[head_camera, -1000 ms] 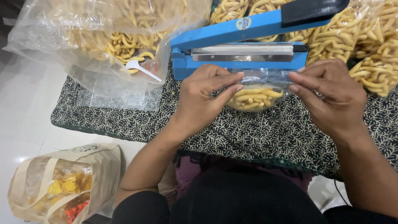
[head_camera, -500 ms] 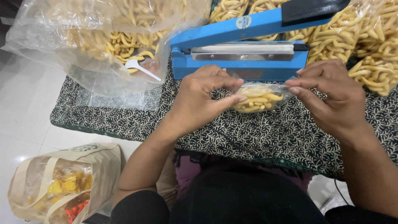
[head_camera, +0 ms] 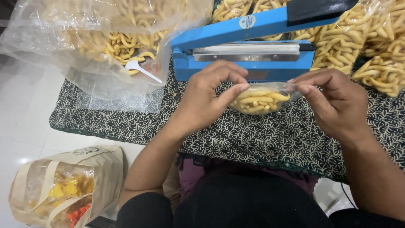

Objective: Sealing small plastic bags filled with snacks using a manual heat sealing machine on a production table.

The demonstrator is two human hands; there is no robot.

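A small pouch [head_camera: 260, 100] sits on the cloth [head_camera: 261, 139] between the left hand [head_camera: 209, 97] and right hand [head_camera: 333, 101], just before the sealer [head_camera: 249, 55], with a big bag [head_camera: 105, 38] holding a spoon [head_camera: 141, 69] to its left, packed bags [head_camera: 371, 46] to its right, and a paper bag [head_camera: 67, 185] on the floor [head_camera: 21, 118] below left.

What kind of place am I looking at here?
Probably a small home snack-packing spot: a blue heat sealer on a patterned cloth, bulk bags of yellow fried sticks, and both hands holding a small filled pouch.
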